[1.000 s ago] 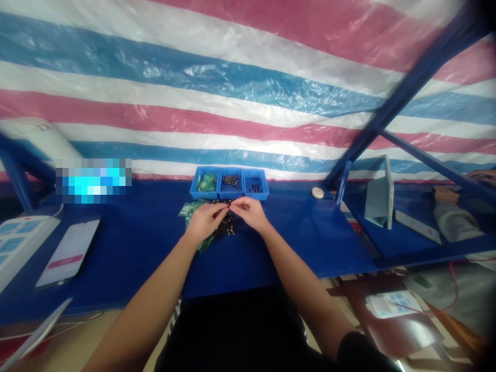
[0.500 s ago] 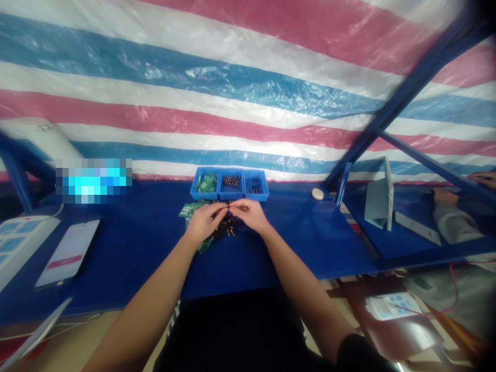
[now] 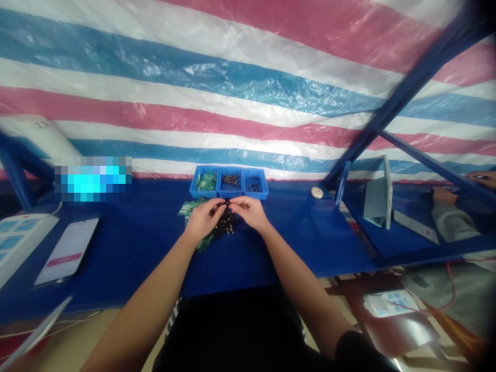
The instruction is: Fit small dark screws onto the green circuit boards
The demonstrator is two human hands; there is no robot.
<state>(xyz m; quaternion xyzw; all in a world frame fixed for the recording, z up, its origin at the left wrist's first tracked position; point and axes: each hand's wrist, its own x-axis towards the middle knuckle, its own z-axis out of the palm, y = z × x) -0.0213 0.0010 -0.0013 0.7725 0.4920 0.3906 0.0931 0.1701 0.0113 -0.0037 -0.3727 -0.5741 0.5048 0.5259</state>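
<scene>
My left hand [image 3: 202,219] and my right hand [image 3: 251,212] meet fingertip to fingertip above the blue table, both pinched on a small dark part [image 3: 228,202] too tiny to name. Right below the fingers lies a pile of small black and gold pieces [image 3: 225,225], partly covered by my left hand. Green pieces [image 3: 188,207] are spread to the left of that pile. Just behind my hands stand three joined blue bins: the left bin [image 3: 204,195] has green pieces, the middle bin [image 3: 231,195] dark and gold ones, the right bin [image 3: 256,196] a few small black ones.
On the left lie a phone [image 3: 67,250] and a white power strip [image 3: 27,232]. A round cream-coloured object [image 3: 316,192] sits right of the bins. Beyond the blue frame bar [image 3: 372,134] are a propped tablet [image 3: 382,199] and another person's sleeved arm [image 3: 453,222].
Both hands stay together over the pile, with only slight shifts of the fingers. The dark part between the fingertips shows a little more. The view has tilted very slightly.
</scene>
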